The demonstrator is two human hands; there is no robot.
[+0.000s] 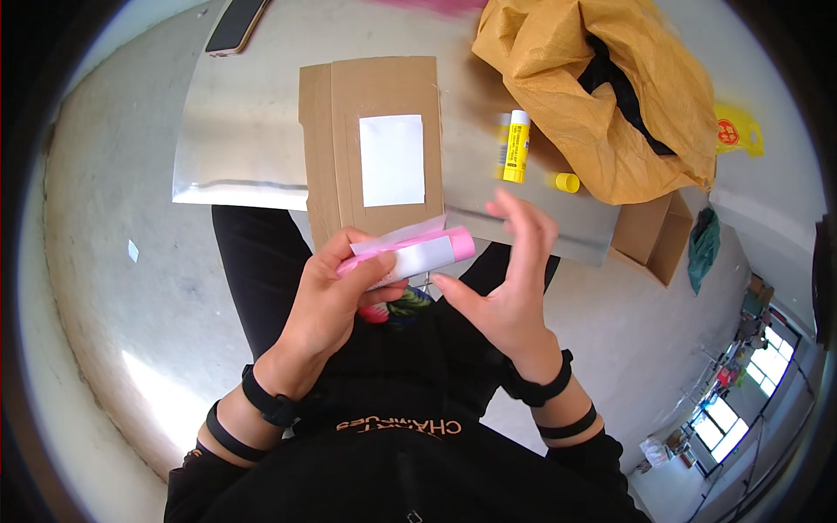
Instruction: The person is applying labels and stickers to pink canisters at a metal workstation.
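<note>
Above my lap, my left hand (316,303) is closed around a pink cylindrical tube (462,244), tilted with its right end higher. A white paper piece (427,254) lies along its side, and a thin pale flap (408,234) sticks up from its upper edge. To the right of the tube, my right hand (516,301) is open with thumb and fingers apart, holding nothing. Beyond them, a white paper rectangle (392,161) lies on a flat brown cardboard piece (327,131). A yellow and white glue stick (516,150) and its yellow cap (568,182) are on the table's right.
The shiny metal-topped table (248,131) carries a phone (235,26) at the far left. A crumpled orange-yellow bag (558,52) spreads over the far right. Below it, an open cardboard box (656,237) is beside a green cloth or bag (703,248). A white scrap (132,251) is on the floor.
</note>
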